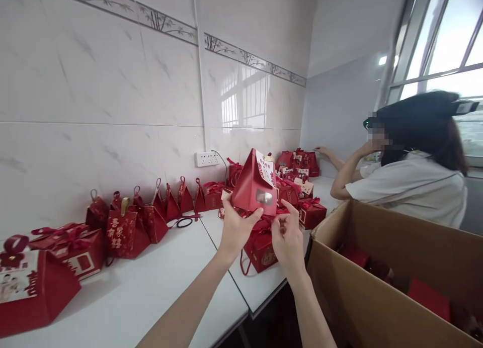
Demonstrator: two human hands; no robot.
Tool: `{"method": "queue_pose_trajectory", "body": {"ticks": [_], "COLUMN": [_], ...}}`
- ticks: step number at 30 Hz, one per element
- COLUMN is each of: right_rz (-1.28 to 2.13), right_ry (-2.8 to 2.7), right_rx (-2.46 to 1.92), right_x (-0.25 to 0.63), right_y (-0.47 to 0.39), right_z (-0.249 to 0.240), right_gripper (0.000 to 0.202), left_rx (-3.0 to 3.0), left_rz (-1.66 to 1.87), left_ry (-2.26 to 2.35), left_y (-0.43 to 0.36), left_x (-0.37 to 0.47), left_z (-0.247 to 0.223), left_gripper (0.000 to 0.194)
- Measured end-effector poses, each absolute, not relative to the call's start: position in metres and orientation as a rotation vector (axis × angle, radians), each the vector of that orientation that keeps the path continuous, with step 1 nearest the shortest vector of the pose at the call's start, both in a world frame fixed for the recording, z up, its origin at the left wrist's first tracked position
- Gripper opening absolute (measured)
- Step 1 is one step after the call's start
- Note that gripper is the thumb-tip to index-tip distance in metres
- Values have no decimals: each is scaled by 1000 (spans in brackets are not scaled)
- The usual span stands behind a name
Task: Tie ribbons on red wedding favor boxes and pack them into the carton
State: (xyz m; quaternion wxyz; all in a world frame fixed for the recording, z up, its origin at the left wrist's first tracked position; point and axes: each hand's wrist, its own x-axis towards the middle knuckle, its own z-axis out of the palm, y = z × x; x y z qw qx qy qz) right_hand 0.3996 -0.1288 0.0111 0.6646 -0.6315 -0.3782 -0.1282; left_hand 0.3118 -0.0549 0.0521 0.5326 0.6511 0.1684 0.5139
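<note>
1. Nearest my camera stands one open cardboard carton [350, 297], at the lower right beside the table [151, 297]. I make out at least two red pieces [429, 300] inside; shadow hides the full count. Its place at the table's edge probably puts the contents within easy reach.

2. My left hand [239, 227] grasps the single held red box [247, 187] by its lower left corner, thumb across the front. The box is raised above the table, tilted, its one printed card [265, 168] and one clear window [266, 197] in view — perhaps held so for a look at that face.

3. My right hand [287, 235] is just beside the box's lower right corner, fingers bent, index finger raised. I cannot tell whether it supports the box or only hovers.

4. Below them sits one ribboned red box [260, 250] with a cord handle hanging down.

5. Along the wall I count four slim pointed boxes [184, 199] in a row, likely lined up to save room. Nearer on the left are one lettered box [126, 235] and one photo-card box [56, 287].

6. One co-worker [407, 192] in white stretches a hand towards the far red boxes [309, 164] — too crowded for me to count.
</note>
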Motion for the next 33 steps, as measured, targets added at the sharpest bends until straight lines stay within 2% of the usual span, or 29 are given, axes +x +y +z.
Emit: {"method": "queue_pose_trajectory", "body": {"ticks": [6, 11, 22, 30, 33], "right_rz": [-303, -292, -228, -81, -8], "right_ry": [-964, -1020, -959, -836, -802], "right_rx": [-1641, -1638, -1482, -1218, -1142], "right_x": [445, 476, 500, 512, 514], "right_y": [-115, -98, -84, -77, -81], "right_z": [13, 16, 15, 5, 1], "right_gripper": [46, 53, 55, 52, 57], "left_rx": [1564, 1435, 1265, 1395, 1476], "left_rz": [1338, 1372, 1287, 1270, 1248], "left_ry": [422, 512, 573, 511, 499], "left_y": [-54, -52, -54, -61, -58], "left_x": [368, 402, 438, 455, 457], "left_z": [57, 59, 44, 33, 28], "left_gripper": [66, 64, 53, 46, 44]}}
